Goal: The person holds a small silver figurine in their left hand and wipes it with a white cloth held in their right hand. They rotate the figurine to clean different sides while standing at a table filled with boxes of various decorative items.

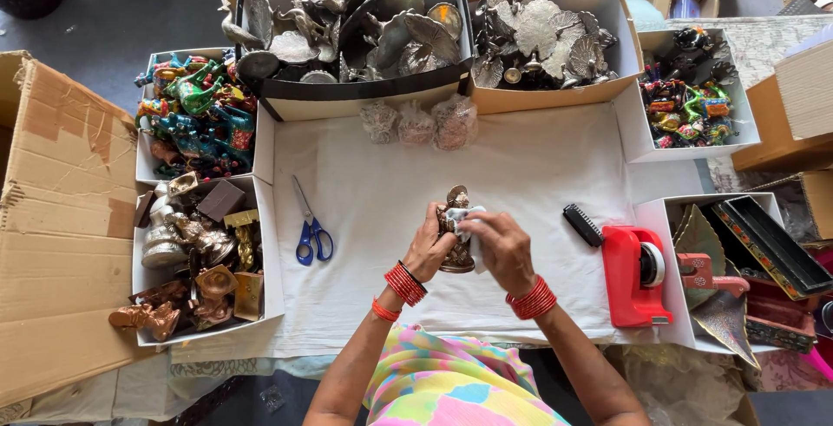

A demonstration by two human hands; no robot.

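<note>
A small bronze-coloured metal figurine [457, 257] stands on the white cloth [521, 174] at the middle of the work surface. My left hand [429, 248] grips its left side. My right hand [499, 248] presses a small white rag [466, 219] against the figurine's upper part. Both wrists wear red bangles.
Blue-handled scissors [311, 237] lie to the left, a black brush [582, 225] and a red tape dispenser [635, 276] to the right. Three small plastic bags [418, 122] lie behind. White boxes of metal and painted figurines ring the cloth; a large cardboard box [61, 218] sits far left.
</note>
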